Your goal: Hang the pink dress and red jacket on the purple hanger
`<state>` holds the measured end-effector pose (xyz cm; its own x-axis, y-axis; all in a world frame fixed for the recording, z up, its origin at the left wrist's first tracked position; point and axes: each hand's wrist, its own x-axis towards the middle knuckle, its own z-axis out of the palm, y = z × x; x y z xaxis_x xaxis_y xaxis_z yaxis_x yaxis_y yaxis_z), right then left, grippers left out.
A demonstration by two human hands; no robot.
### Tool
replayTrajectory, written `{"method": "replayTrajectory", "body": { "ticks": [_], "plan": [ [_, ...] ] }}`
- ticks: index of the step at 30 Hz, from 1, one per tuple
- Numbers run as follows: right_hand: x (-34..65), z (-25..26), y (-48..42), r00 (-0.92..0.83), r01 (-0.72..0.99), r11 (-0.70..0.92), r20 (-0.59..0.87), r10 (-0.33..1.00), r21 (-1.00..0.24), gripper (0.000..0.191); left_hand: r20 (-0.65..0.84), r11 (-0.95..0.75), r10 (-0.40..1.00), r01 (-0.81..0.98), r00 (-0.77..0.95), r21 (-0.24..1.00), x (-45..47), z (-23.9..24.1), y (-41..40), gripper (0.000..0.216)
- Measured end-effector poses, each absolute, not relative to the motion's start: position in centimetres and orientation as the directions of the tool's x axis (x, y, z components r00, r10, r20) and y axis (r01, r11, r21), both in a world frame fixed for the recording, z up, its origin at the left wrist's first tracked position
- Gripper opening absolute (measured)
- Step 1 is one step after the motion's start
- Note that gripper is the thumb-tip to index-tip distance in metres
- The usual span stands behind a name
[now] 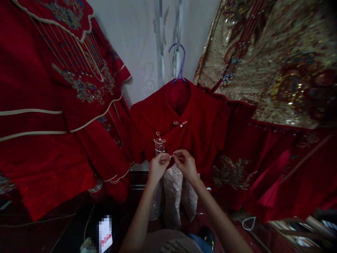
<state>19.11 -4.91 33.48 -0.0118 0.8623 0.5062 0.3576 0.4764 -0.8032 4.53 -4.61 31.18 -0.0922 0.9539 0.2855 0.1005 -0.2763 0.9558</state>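
A red short-sleeved top [198, 138] with a stand collar hangs in front of me on a purple clothes hanger [182, 63]. My left hand [158, 165] is closed in a pinch at the lower front of the top. From the other side, my right hand [186, 164] pinches the same spot, its fingertips nearly meeting the left ones. Between them shows a small pearly button [171, 156], partly covered by the fingers. Higher up, a beaded knot fastening [180, 123] sits closed below the collar. A fan-shaped tassel ornament [159, 141] hangs just above my left hand.
Red embroidered garments [86, 88] hang at the left. A gold sequinned garment [265, 80] hangs at the right, above more red cloth. Plastic-wrapped forms [172, 200] stand under the top. A metal rack [160, 42] runs up the wall; a lit screen [105, 233] is at lower left.
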Motion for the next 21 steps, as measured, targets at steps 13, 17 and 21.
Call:
{"method": "replayTrajectory", "body": {
  "ticks": [13, 17, 21],
  "plan": [
    [19.1, 33.1, -6.6, 0.042, 0.474, 0.403, 0.477, 0.878, -0.783, 0.025, 0.369, -0.344, 0.914, 0.162, -0.168, 0.925, 4.9, 30.1, -6.1, 0.023],
    [18.6, 32.7, -6.0, 0.043, 0.309, 0.383, 0.415, 0.909, -0.871, 0.024, 0.367, -0.345, 0.918, 0.155, -0.152, 0.926, 5.4, 29.5, -6.1, 0.024],
    [18.7, 32.3, -5.4, 0.065, 0.279, 0.369, 0.4, 0.914, -0.887, 0.024, 0.416, -0.388, 0.892, 0.174, -0.175, 0.905, 5.3, 29.7, -6.2, 0.021]
  ]
}}
